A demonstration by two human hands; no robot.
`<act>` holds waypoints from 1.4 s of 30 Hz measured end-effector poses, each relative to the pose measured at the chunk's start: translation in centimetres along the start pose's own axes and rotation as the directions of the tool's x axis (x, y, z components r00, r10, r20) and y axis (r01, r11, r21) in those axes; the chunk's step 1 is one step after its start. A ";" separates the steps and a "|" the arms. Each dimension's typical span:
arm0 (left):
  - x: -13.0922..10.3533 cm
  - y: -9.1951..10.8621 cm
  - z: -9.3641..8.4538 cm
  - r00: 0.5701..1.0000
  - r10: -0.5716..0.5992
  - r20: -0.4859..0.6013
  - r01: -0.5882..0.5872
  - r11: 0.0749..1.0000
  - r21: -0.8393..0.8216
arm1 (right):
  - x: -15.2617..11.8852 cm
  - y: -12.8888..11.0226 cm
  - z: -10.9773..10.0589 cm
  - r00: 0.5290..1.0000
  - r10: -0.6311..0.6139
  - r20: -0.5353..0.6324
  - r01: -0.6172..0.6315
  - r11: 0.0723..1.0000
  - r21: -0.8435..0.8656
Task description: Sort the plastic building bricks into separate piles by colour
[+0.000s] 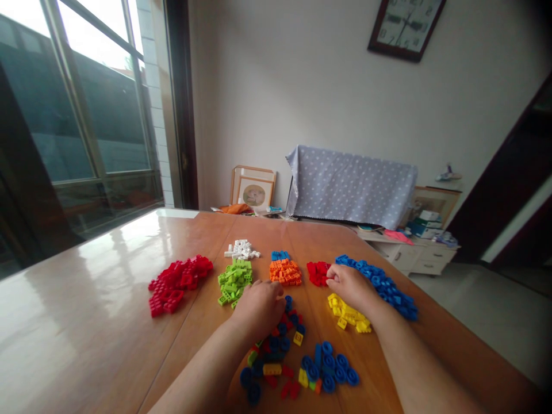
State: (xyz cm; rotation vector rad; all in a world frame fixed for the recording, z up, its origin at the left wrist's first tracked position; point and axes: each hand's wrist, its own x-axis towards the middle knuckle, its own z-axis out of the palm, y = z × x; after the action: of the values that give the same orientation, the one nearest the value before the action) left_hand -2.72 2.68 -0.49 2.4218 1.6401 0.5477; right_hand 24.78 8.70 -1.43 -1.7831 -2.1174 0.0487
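My left hand is over the upper end of a mixed pile of toy bricks, just in front of the lime green bricks. Its fingers are curled down; whatever they grip is hidden. My right hand is at the right edge of a small pile of red bricks, with its fingers pinched together. I cannot make out what is between them. Yellow bricks lie below the right hand, and a long heap of blue bricks lies behind and right of it.
Orange bricks with a few blue ones behind and white bricks lie towards the back. A larger red heap is at the left. Round blue pieces lie at the front. All rest on a wooden table.
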 end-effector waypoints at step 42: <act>0.0 0.0 0.1 1.000 -0.006 -0.012 0.006 1.000 0.012 | -3.3 -5.5 1.1 0.833 -0.340 0.438 0.106 0.873 0.477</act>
State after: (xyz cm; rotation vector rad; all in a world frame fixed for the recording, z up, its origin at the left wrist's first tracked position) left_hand -2.63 2.70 -0.58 2.4259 1.6602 0.5543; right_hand 19.66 4.63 -1.87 -1.3276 -2.4011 0.9589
